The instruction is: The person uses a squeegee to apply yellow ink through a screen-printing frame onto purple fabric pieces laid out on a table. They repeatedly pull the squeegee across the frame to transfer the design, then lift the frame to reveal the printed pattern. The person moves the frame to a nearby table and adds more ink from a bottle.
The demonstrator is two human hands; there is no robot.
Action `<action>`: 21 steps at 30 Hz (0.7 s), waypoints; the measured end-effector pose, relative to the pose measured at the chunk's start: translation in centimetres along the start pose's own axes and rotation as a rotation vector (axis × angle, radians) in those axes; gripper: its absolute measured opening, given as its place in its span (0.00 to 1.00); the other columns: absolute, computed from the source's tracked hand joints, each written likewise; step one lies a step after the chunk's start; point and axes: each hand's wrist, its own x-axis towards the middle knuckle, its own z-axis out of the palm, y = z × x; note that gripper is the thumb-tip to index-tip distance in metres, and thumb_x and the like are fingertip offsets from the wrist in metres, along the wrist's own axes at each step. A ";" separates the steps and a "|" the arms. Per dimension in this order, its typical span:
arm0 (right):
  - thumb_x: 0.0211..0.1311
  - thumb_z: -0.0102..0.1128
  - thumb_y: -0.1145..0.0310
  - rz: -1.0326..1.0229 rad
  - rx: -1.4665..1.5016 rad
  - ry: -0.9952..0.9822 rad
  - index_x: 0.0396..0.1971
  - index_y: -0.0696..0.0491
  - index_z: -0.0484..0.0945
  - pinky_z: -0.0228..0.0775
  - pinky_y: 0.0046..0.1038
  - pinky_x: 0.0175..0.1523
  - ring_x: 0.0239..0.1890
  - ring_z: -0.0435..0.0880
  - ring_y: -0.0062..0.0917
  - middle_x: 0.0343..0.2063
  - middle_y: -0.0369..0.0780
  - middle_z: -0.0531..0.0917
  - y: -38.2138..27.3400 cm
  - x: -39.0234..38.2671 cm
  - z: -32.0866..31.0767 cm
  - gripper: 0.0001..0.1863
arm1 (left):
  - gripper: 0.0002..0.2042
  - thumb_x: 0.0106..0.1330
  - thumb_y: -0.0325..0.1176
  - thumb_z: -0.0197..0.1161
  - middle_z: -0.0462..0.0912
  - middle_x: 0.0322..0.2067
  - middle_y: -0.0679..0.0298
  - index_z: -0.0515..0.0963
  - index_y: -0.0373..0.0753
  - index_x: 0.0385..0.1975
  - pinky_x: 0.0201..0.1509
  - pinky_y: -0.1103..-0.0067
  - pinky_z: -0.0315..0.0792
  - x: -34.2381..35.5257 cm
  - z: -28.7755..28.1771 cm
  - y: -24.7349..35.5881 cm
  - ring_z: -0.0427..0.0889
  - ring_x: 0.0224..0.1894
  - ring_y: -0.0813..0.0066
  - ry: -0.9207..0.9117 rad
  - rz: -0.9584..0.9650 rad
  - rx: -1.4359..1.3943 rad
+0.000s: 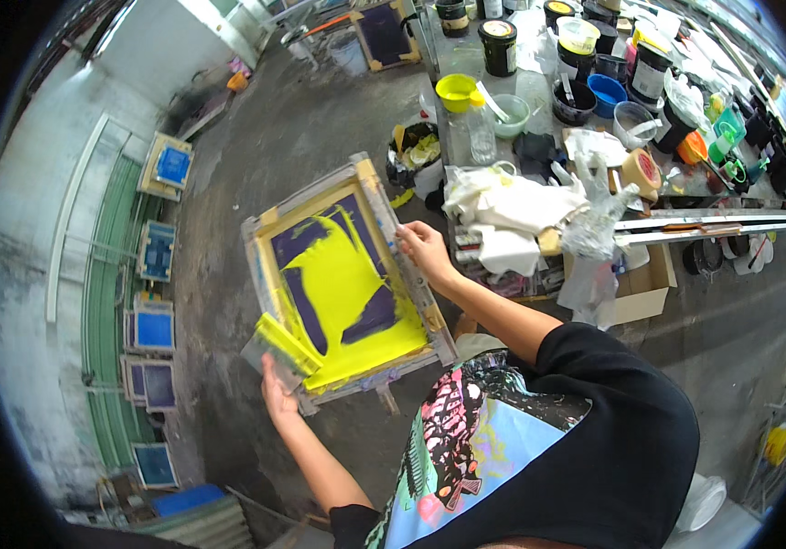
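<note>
A screen-printing frame (269,220) is held up in front of me, tilted. Bright yellow ink (338,284) is spread over much of its dark mesh, with purple patches showing through. My right hand (425,249) grips the frame's right side rail. At the lower left corner, my left hand (280,395) holds a wide flat squeegee (283,352), its edge coated in the same yellow. The squeegee lies over the frame's left rail. Whether the left fingers also support the frame from below, I cannot tell.
A workbench (457,137) at the right carries ink tubs, a yellow bowl (456,92), a blue bowl (607,90) and crumpled white cloths (512,197). Beside it stands a lined waste bin (416,151). Several screens, one blue (154,330), lean along the left wall.
</note>
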 end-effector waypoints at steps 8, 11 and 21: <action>0.72 0.63 0.56 -0.016 -0.115 0.411 0.34 0.56 0.82 0.66 0.23 0.33 0.25 0.75 0.14 0.22 0.33 0.82 6.4 11.4 -0.5 0.16 | 0.33 0.67 0.49 0.72 0.83 0.57 0.59 0.73 0.33 0.64 0.59 0.66 0.78 24.7 11.0 2.2 0.83 0.57 0.63 -0.243 -0.249 0.145; 0.72 0.63 0.55 -0.052 -0.168 0.572 0.34 0.56 0.83 0.68 0.26 0.33 0.25 0.78 0.17 0.22 0.35 0.82 7.6 15.2 -1.0 0.17 | 0.33 0.65 0.50 0.73 0.83 0.57 0.57 0.73 0.31 0.62 0.60 0.64 0.78 32.6 16.3 2.9 0.84 0.56 0.61 -0.376 -0.258 0.200; 0.69 0.66 0.60 -0.077 -0.205 0.903 0.33 0.56 0.81 0.62 0.21 0.29 0.22 0.72 0.12 0.19 0.31 0.77 12.1 23.5 -1.2 0.13 | 0.32 0.67 0.50 0.72 0.84 0.55 0.56 0.74 0.32 0.61 0.58 0.64 0.79 51.5 30.2 2.2 0.85 0.54 0.60 -0.677 -0.399 0.300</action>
